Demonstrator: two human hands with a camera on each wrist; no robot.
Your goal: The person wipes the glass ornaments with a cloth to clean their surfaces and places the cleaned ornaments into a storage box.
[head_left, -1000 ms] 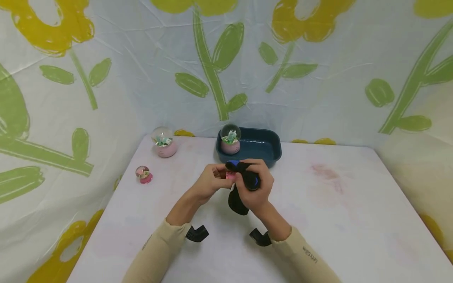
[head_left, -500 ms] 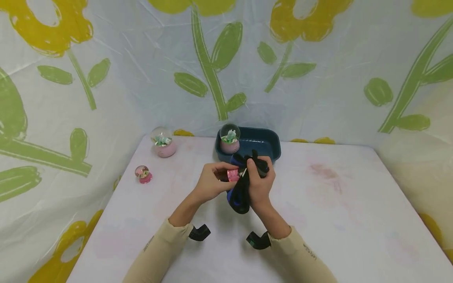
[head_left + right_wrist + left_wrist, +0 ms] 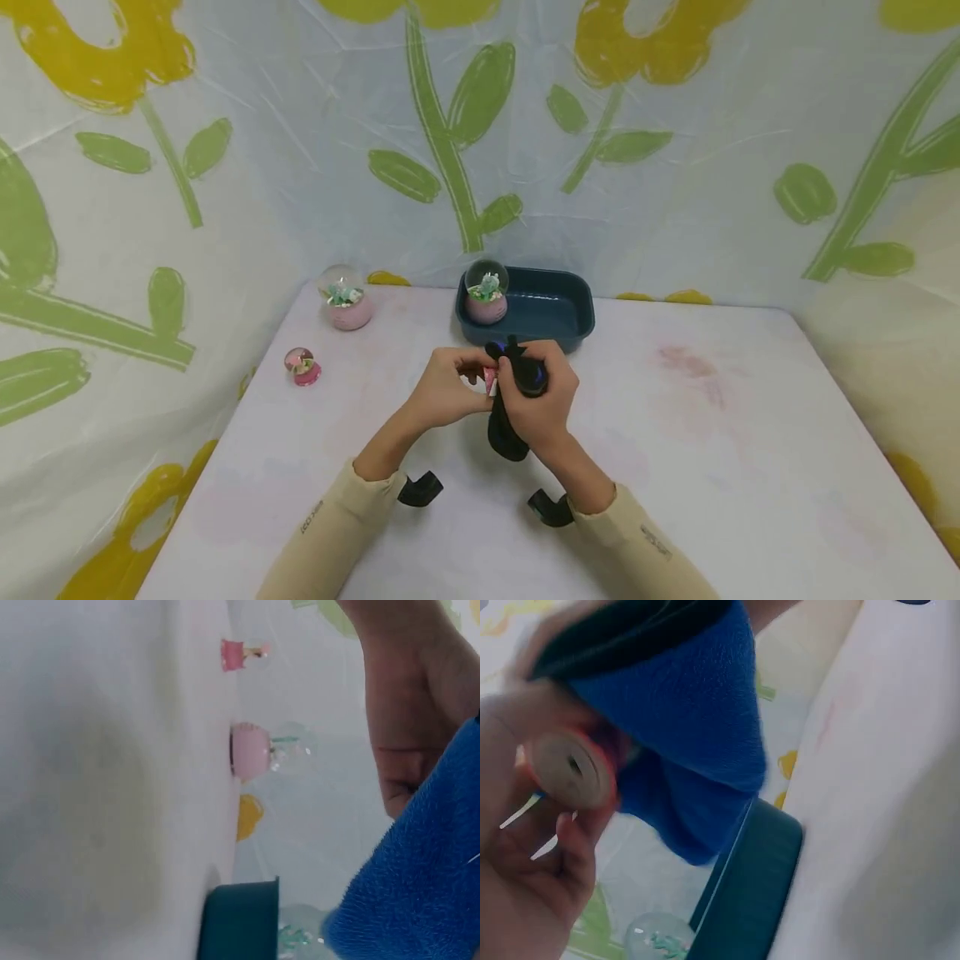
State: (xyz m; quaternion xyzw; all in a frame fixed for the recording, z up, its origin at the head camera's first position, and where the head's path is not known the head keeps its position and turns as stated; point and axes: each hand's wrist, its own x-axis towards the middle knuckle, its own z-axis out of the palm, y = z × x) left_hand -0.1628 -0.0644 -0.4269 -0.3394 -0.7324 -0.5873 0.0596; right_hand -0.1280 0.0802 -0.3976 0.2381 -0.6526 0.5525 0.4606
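Over the white counter (image 3: 720, 467), your left hand (image 3: 450, 392) pinches a little pink globe (image 3: 491, 382); your right hand (image 3: 543, 400) squeezes a blue cloth (image 3: 510, 417).

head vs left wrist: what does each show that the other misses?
Head only: both hands together, the right hand gripping the blue cloth, plus two snow globes on the table, one large and one small.

Left wrist only: the flat underside of the small pink-based globe that the left hand holds.

Both: cloth, left hand, teal tray and the globe in it.
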